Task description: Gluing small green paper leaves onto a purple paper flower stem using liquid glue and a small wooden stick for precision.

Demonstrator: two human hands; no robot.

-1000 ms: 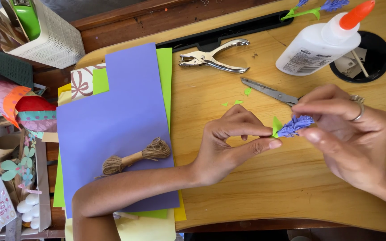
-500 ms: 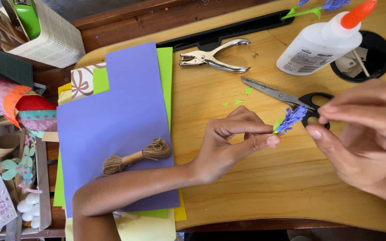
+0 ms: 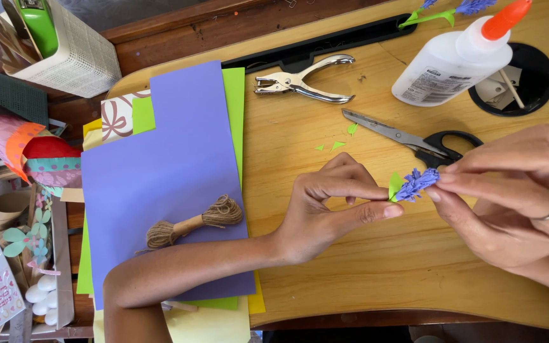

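Note:
A small purple fringed paper flower (image 3: 415, 184) with a green paper stem (image 3: 394, 186) is held above the wooden table (image 3: 363, 267). My left hand (image 3: 335, 206) pinches the green end between thumb and fingers. My right hand (image 3: 513, 197), with a ring on one finger, pinches the purple fringed end from the right. Both hands meet at the flower, just below the black-handled scissors (image 3: 414, 138).
A purple paper sheet (image 3: 166, 165) over green and yellow sheets lies left, with a twine bundle (image 3: 193, 222) on it. A metal hole punch (image 3: 303, 81), a glue bottle (image 3: 459, 57), a round black hole (image 3: 516, 79) and finished paper flowers (image 3: 449, 9) lie at the back. Craft clutter fills the left edge.
My right hand has lifted off the scissors and moved slightly right, uncovering their handles. The flower stays pinched between both hands and has turned a little.

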